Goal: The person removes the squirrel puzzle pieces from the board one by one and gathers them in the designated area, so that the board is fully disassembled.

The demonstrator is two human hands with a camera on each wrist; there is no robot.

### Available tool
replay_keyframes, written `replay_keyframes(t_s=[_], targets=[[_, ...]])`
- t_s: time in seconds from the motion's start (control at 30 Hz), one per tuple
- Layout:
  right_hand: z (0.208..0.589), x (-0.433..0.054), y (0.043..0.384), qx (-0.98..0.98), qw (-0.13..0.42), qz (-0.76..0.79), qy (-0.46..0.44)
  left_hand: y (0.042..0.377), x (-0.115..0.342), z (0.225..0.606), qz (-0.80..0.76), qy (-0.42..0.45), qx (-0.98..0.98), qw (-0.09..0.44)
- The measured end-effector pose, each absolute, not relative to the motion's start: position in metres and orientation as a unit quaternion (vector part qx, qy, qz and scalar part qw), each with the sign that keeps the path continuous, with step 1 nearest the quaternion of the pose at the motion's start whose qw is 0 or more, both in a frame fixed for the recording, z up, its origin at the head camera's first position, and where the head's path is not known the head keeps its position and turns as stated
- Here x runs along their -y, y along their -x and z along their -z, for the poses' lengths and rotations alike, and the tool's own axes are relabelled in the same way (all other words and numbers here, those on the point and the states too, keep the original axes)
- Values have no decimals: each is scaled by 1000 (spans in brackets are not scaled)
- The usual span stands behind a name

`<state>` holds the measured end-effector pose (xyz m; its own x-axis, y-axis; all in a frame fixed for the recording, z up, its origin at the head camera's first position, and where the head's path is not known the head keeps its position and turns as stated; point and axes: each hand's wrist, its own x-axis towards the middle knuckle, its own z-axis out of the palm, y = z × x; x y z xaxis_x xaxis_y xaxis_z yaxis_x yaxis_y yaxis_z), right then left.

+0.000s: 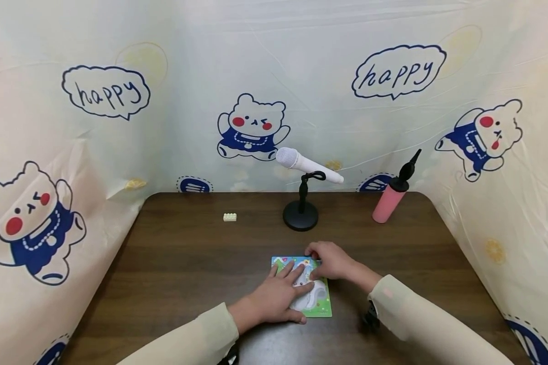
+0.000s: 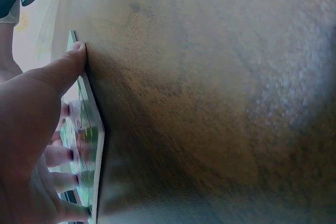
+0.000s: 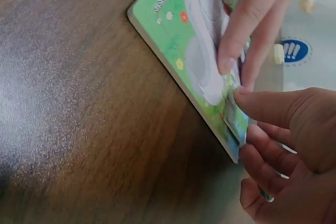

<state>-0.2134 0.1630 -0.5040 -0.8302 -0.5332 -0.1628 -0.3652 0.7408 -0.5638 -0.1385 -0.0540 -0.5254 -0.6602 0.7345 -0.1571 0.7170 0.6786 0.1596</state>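
On the table lies a square jigsaw puzzle board (image 1: 321,306) with a green and blue picture of a pale grey animal. My left hand (image 1: 276,296) rests on it with spread fingers. In the left wrist view, the thumb of the left hand (image 2: 31,114) lies along the board's edge (image 2: 100,156). At the board's far right corner my right hand (image 1: 331,259) bends its fingers. The right wrist view shows the right hand (image 3: 294,145) pinching a puzzle piece (image 3: 233,116), slightly raised from the board, between thumb and fingers. A small green bit shows beneath its curled fingers.
Behind the board, a white microphone (image 1: 308,165) sits on a black round-based stand (image 1: 300,215). A pink hand pump (image 1: 389,203) with a black nozzle stands at the back right. A small cream building block (image 1: 230,217) lies back left. Printed cloth (image 1: 182,61) surrounds the brown table (image 1: 173,274).
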Motion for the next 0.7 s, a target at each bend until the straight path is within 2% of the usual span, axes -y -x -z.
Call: replay_keyframes(t_s=[0.7], targets=[[505,-189,214,-892,197,364,179,140,56,528,-58,-394,-909,122]])
